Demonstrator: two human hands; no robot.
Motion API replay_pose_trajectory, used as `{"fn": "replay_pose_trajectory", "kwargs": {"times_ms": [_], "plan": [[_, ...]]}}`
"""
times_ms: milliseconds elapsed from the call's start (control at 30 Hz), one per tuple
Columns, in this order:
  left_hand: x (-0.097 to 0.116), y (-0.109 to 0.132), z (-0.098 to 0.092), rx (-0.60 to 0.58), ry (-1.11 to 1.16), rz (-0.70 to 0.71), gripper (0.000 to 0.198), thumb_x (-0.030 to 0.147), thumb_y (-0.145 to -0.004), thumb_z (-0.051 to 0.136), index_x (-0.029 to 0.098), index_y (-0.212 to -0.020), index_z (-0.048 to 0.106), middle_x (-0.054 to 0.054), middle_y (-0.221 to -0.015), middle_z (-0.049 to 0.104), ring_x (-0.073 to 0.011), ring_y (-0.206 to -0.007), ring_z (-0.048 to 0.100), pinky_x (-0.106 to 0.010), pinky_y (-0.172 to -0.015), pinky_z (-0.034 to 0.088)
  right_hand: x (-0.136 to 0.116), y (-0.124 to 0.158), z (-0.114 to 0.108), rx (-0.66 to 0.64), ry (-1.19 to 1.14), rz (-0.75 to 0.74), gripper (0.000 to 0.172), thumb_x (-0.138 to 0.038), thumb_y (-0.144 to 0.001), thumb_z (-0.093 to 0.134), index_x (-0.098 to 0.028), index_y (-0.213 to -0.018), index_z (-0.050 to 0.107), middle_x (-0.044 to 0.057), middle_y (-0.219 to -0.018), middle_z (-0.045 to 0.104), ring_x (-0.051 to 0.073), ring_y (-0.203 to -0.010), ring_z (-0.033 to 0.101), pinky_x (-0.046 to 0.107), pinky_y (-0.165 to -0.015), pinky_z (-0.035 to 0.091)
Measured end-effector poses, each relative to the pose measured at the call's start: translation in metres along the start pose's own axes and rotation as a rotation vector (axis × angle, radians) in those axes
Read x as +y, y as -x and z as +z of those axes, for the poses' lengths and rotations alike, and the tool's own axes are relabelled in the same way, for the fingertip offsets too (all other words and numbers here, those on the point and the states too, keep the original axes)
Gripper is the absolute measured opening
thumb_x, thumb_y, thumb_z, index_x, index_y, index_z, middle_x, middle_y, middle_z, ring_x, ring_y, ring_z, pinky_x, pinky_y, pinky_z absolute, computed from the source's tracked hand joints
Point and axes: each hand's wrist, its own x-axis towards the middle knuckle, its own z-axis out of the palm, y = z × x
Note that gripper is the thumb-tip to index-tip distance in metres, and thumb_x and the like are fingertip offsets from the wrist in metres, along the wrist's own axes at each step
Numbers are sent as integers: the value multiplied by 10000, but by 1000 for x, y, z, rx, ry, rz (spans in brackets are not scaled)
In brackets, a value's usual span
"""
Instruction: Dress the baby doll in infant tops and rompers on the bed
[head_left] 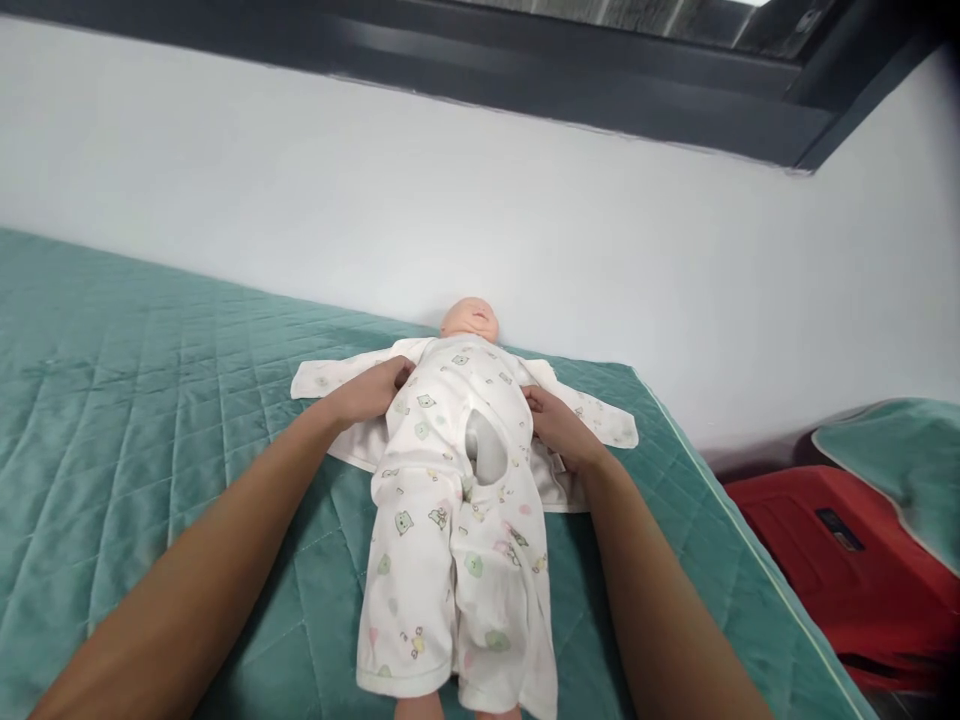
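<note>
Two bare forearms come up from the bottom edge, one on either side of a doll [487,450], whose trouser legs [409,560] point back toward the person. It lies face up on a green quilt [150,450], its long axis running almost straight away from the person, its head [471,318] close to the wall [225,170]. The left hand [379,388] and right hand [559,425] flank its trunk, about equally near, the left slightly farther toward the head. Both hands are narrow, fingers bent inward against the cloth at the doll's sides; whether they pinch it, I cannot tell. White shirt sleeves [330,377] spread outward beyond both hands. A red case [832,550] stands to the right, beside the quilt.
</note>
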Motion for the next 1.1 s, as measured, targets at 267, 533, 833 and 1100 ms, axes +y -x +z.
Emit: {"fn": "replay_pose_trajectory", "kwargs": {"times_ms": [267, 533, 833, 1100], "plan": [[11, 5, 9, 94, 192, -99, 199, 283, -687, 614, 199, -858, 671, -80, -761, 722, -260, -804, 653, -326, -662, 498, -1, 1, 5, 63, 81, -38, 240, -298, -722, 540, -181, -899, 651, 3, -793, 697, 164, -701, 587, 282, -667, 482], [22, 14, 16, 83, 361, -178, 177, 274, -695, 648, 166, -817, 716, -81, -668, 699, -260, -758, 659, -323, -622, 484, -7, 7, 8, 2, -39, -56, 321, -287, -724, 580, -188, -996, 721, 33, -858, 740, 204, -771, 639, 311, -704, 517], [18, 8, 23, 104, 314, -188, 226, 336, -699, 630, 161, -824, 700, -88, -779, 740, -271, -819, 662, -331, -676, 510, 6, -5, 7, 166, 107, 58, 336, -282, -656, 635, -162, -958, 719, 55, -822, 745, 200, -657, 621, 284, -571, 482], [5, -3, 21, 202, 10, -171, 168, 296, -688, 605, 166, -749, 691, -99, -729, 734, -285, -751, 655, -331, -625, 482, 2, -6, 12, 329, 527, -60, 217, -280, -736, 521, -190, -791, 711, 87, -858, 739, 243, -791, 632, 322, -695, 462]]}}
